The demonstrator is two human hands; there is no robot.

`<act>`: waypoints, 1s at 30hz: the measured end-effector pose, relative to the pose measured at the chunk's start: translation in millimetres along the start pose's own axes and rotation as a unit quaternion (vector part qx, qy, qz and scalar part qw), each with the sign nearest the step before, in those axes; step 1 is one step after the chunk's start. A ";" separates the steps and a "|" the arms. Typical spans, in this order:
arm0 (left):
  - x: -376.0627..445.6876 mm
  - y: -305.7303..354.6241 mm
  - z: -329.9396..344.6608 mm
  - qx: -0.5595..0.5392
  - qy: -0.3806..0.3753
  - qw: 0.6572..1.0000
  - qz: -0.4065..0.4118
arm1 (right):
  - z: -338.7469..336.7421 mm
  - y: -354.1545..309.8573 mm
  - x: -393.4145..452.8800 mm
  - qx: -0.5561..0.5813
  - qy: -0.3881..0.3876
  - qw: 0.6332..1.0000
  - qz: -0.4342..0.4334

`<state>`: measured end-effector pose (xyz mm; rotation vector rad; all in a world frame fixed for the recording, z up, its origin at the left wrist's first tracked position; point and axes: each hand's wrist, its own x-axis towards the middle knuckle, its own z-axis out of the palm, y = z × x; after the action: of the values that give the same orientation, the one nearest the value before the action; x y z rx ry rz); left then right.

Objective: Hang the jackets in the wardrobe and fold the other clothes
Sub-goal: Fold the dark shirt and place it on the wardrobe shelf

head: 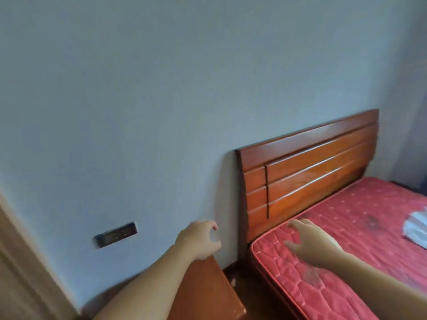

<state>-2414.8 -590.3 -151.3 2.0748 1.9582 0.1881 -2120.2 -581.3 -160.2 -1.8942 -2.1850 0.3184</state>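
hands (254,241) empty | red mattress (346,239) | white cloth (416,227) far right

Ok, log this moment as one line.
left hand empty, over nightstand | right hand open, over mattress | cloth on mattress, untouched

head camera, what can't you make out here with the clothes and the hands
- Pale cloth on the mattress, head view: cut off by the right edge, so what garment it is stays unknown.
- Wardrobe and jackets: out of frame.
- Wall socket: blurred, details unreadable.
- Left hand and right hand: motion blur; both look empty.
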 end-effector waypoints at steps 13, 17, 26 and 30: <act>-52.2 424.7 139.4 0.088 -0.111 0.934 0.328 | -118.3 322.6 -317.2 -0.004 0.088 0.944 0.317; -72.7 514.6 168.3 0.093 -0.121 0.902 0.403 | -134.3 367.7 -383.3 -0.007 0.100 0.915 0.391; -103.2 687.7 239.1 0.056 -0.165 0.820 0.546 | -164.2 423.5 -522.3 -0.085 0.109 0.810 0.570; -171.8 762.3 272.3 0.064 -0.191 0.748 0.632 | -171.2 431.1 -612.7 -0.057 0.139 0.735 0.661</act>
<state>-1620.9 -823.0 -172.3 2.8411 0.0870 -0.1236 -1577.7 -1125.5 -152.0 -2.9618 -0.3319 0.0722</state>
